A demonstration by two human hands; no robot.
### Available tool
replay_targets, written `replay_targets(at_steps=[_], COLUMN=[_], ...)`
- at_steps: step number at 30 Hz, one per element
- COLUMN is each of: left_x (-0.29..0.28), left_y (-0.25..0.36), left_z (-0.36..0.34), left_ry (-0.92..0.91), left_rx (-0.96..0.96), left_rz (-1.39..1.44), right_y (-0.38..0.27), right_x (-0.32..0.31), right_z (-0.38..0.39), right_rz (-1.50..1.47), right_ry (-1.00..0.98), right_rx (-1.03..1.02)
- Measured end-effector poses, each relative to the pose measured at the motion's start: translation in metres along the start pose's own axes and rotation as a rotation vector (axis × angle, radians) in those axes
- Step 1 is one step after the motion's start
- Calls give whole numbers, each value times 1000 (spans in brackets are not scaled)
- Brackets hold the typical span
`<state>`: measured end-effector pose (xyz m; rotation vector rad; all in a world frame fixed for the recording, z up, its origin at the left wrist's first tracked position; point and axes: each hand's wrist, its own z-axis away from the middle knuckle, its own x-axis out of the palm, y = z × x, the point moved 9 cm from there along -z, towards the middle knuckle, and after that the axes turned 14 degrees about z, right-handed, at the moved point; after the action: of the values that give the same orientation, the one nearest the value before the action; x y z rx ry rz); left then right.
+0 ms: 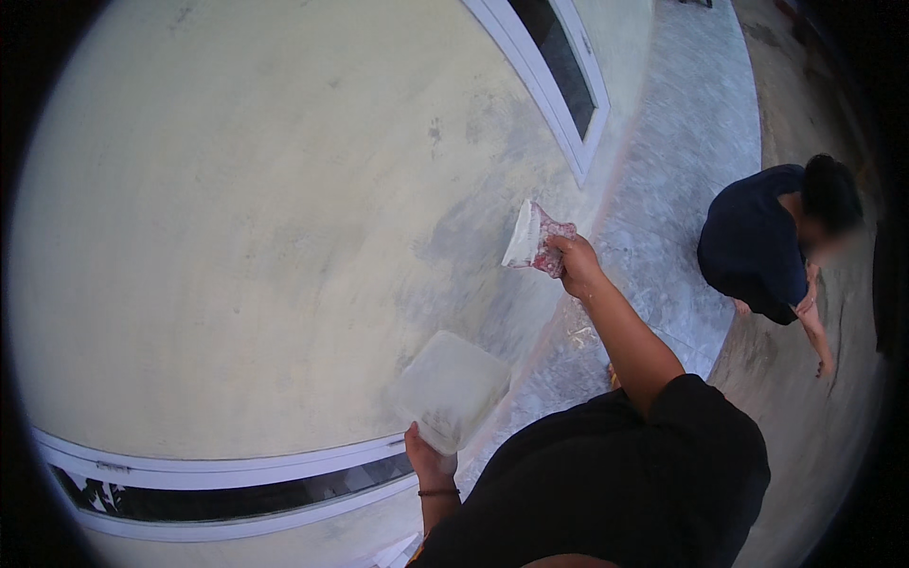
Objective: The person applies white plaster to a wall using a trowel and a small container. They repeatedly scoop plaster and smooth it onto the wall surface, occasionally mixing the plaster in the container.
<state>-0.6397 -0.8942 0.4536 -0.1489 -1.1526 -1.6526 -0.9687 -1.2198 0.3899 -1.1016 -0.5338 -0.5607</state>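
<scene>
My right hand [579,265] is closed round the handle of a wide paintbrush [538,239]. The brush has white bristles and a red body smeared with white, and its bristles point left toward the wall. I cannot tell whether they touch it. Lower down, my left hand [431,462] grips the near corner of a squarish, translucent plastic tub [473,352]. What the tub contains is hard to make out. Behind both lies a pale cream wall [284,227] with uneven grey patches, mostly near the brush and tub.
A white-framed window [589,142] is set in the wall at the upper right, and another white frame [227,467] runs along the lower left. A grey, streaky ledge or floor strip [686,142] borders the wall. A person in dark clothes [757,237] bends down at the right.
</scene>
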Motion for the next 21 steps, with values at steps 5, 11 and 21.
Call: replay_targets(at_steps=[5,11,21], left_x=[-6,-9,-3], left_y=[-3,2,1], left_z=[2,-7,-3], left_ry=[17,59,49], left_rx=[18,-2,16], left_rz=[8,6,-18], right_y=[-15,-60,-180], right_x=[-4,15,85], right_z=[-24,-69,-107], right_rz=[53,241,755], right_ry=[-18,41,143], right_rx=[-51,-156,-779])
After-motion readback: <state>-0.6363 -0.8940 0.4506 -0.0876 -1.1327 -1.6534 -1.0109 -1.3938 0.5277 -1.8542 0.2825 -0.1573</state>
